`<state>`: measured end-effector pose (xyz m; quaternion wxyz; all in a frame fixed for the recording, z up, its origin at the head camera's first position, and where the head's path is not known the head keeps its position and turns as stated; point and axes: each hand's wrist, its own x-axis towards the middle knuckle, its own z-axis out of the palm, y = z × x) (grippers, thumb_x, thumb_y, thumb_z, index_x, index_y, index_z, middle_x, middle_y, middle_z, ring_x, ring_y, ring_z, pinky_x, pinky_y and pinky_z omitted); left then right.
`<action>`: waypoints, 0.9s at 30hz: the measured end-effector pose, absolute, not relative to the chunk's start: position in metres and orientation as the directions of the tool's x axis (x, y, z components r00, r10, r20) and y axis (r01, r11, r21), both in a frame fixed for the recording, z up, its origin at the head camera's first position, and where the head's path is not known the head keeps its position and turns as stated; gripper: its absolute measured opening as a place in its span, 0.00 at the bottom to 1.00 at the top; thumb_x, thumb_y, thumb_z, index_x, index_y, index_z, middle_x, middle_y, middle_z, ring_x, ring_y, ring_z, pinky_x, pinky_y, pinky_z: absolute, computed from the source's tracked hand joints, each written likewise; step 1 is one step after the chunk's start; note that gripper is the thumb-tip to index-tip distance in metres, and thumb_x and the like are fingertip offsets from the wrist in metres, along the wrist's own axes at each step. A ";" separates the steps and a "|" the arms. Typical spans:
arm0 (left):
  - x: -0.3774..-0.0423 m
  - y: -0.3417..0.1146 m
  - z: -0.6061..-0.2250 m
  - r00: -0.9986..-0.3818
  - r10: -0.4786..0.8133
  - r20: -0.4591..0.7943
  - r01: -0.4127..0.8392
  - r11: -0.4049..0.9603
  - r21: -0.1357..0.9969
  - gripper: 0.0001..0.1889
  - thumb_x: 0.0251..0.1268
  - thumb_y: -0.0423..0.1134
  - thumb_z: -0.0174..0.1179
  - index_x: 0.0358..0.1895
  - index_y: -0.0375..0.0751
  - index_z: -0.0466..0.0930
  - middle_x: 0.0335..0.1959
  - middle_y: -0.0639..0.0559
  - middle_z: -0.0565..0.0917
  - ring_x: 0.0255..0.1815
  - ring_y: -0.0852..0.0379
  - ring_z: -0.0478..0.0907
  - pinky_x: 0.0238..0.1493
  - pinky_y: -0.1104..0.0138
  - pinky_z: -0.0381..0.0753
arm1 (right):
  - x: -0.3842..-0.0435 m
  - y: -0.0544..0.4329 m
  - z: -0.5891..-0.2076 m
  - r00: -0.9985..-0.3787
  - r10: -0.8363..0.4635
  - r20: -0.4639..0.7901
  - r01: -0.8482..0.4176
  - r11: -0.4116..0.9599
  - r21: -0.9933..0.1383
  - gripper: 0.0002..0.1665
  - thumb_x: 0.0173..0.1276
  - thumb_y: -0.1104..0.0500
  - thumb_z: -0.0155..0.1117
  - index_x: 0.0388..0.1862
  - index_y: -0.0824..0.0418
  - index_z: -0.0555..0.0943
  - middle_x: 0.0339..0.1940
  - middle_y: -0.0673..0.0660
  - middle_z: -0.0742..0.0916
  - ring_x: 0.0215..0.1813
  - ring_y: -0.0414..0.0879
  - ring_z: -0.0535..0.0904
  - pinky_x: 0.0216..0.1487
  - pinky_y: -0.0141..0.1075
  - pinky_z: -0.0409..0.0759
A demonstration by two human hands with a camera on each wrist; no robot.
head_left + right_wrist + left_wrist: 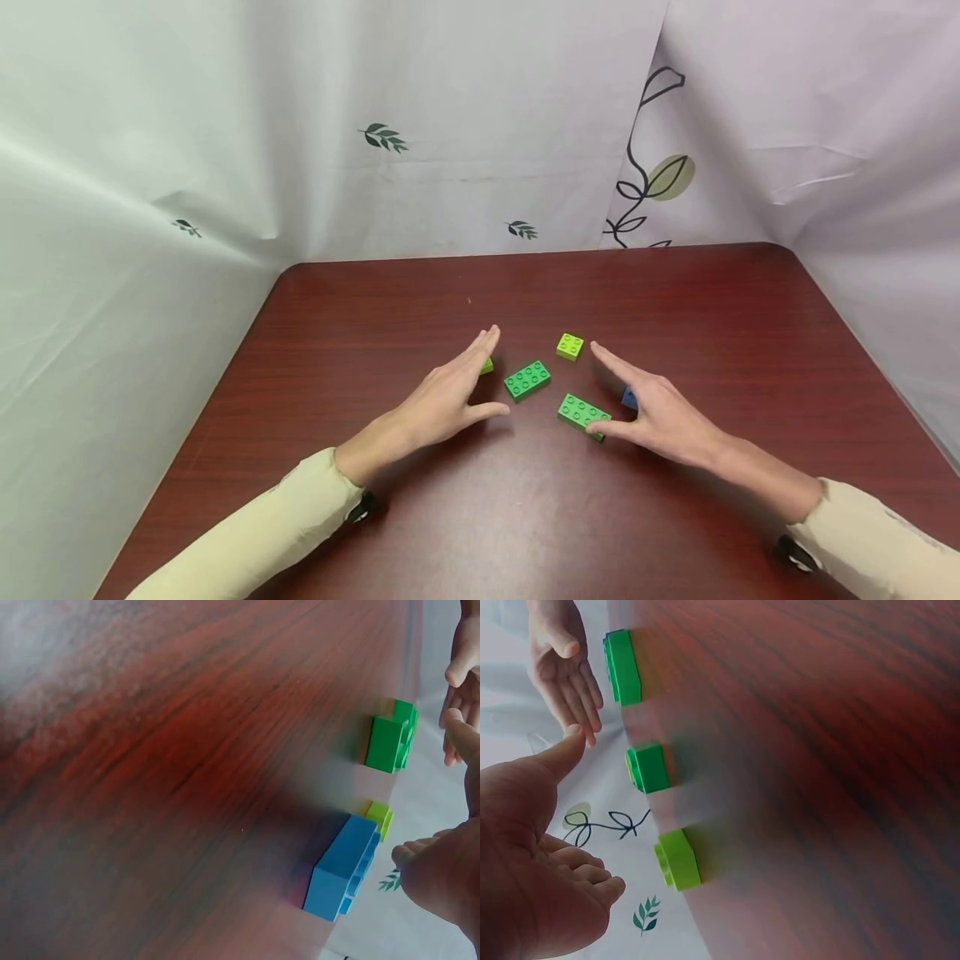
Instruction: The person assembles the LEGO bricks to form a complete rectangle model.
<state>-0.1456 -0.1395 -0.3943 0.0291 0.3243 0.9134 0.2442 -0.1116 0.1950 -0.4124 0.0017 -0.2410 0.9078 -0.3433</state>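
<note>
The desk's far edge (525, 258) lies well beyond the bricks (528, 380). Your left hand (446, 396) and right hand (663, 417) spread, holding nothing

"How do the bricks lie?"
"Apart, studs up."
"Where, seen from the head?"
"Around a green eight-stud brick (527, 380): lime four-stud brick (569, 347) at two o'clock, blue brick (629, 398) at three, second green brick (579, 410) at four, other lime brick (487, 367) past nine."
</note>
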 end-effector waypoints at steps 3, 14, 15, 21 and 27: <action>-0.145 -0.136 -0.396 -0.775 0.622 0.111 0.592 0.654 0.470 0.56 0.69 0.49 0.74 0.87 0.37 0.44 0.88 0.46 0.49 0.86 0.47 0.52 0.77 0.51 0.65 | -0.112 0.193 -0.413 -0.872 -0.449 0.193 -0.463 0.634 -0.619 0.64 0.61 0.43 0.85 0.88 0.55 0.59 0.83 0.59 0.70 0.75 0.57 0.74 0.66 0.57 0.78; -0.145 -0.126 -0.405 -0.771 0.627 0.114 0.595 0.646 0.478 0.52 0.69 0.48 0.74 0.86 0.36 0.51 0.85 0.42 0.59 0.83 0.49 0.61 0.75 0.49 0.69 | -0.108 0.189 -0.416 -0.862 -0.465 0.199 -0.474 0.606 -0.639 0.59 0.60 0.51 0.86 0.85 0.57 0.65 0.78 0.59 0.76 0.67 0.54 0.81 0.59 0.56 0.82; -0.146 -0.125 -0.406 -0.771 0.627 0.112 0.594 0.645 0.480 0.52 0.69 0.48 0.74 0.86 0.35 0.52 0.84 0.41 0.60 0.82 0.49 0.62 0.75 0.49 0.69 | -0.108 0.189 -0.416 -0.863 -0.466 0.195 -0.472 0.607 -0.639 0.58 0.60 0.51 0.86 0.85 0.57 0.65 0.78 0.59 0.77 0.67 0.54 0.81 0.59 0.56 0.82; -0.147 -0.120 -0.410 -0.781 0.617 0.095 0.574 0.650 0.498 0.46 0.71 0.46 0.73 0.85 0.36 0.57 0.81 0.42 0.67 0.76 0.47 0.72 0.69 0.49 0.76 | -0.106 0.189 -0.418 -0.859 -0.476 0.187 -0.478 0.617 -0.626 0.54 0.61 0.53 0.85 0.83 0.58 0.68 0.74 0.59 0.80 0.65 0.52 0.84 0.60 0.53 0.82; -0.148 -0.116 -0.412 -0.783 0.615 0.099 0.574 0.651 0.496 0.42 0.73 0.42 0.71 0.83 0.36 0.61 0.76 0.41 0.75 0.70 0.45 0.78 0.65 0.49 0.80 | -0.105 0.190 -0.420 -0.862 -0.486 0.141 -0.454 0.619 -0.641 0.51 0.64 0.52 0.83 0.82 0.59 0.70 0.73 0.56 0.82 0.53 0.45 0.84 0.56 0.43 0.81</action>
